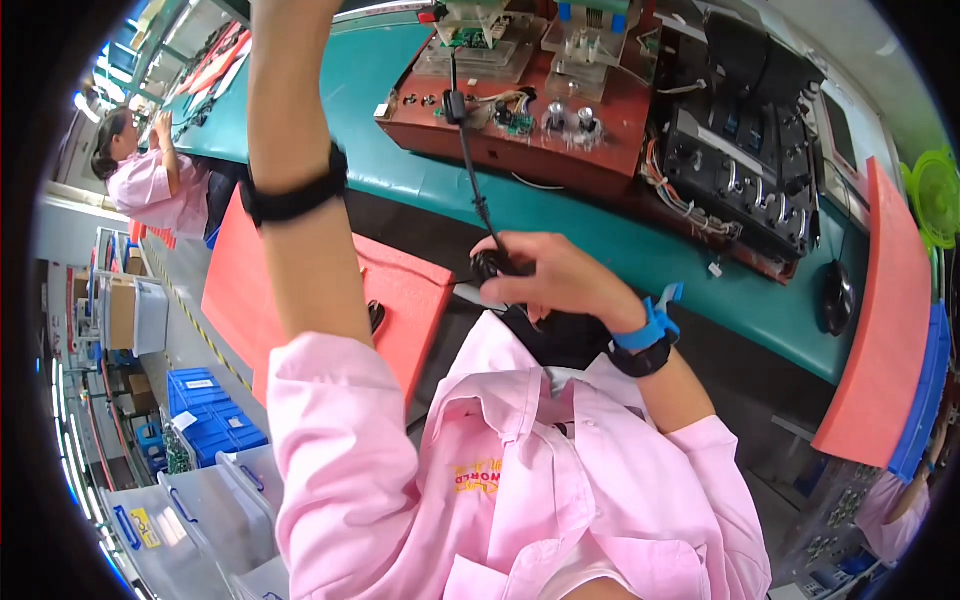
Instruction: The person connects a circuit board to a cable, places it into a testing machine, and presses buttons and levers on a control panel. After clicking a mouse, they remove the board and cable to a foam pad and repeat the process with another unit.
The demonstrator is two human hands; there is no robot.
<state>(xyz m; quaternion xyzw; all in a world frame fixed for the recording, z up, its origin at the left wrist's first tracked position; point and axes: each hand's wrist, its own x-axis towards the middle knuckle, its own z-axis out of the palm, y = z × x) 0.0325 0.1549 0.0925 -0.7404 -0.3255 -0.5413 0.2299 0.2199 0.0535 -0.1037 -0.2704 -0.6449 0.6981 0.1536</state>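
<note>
A long, green-topped desk bore a dark red, box-shaped rig. The left hand was out of my sight, so I couldn't tell how its fingers stood. The right hand had its fingers clamped on the bunched part of a thin black cable, just before the desk; the upper end was hard to make out. Done well, I judged, this wanted slack and the cable's black, block-shaped bead clear of the rig.
</note>
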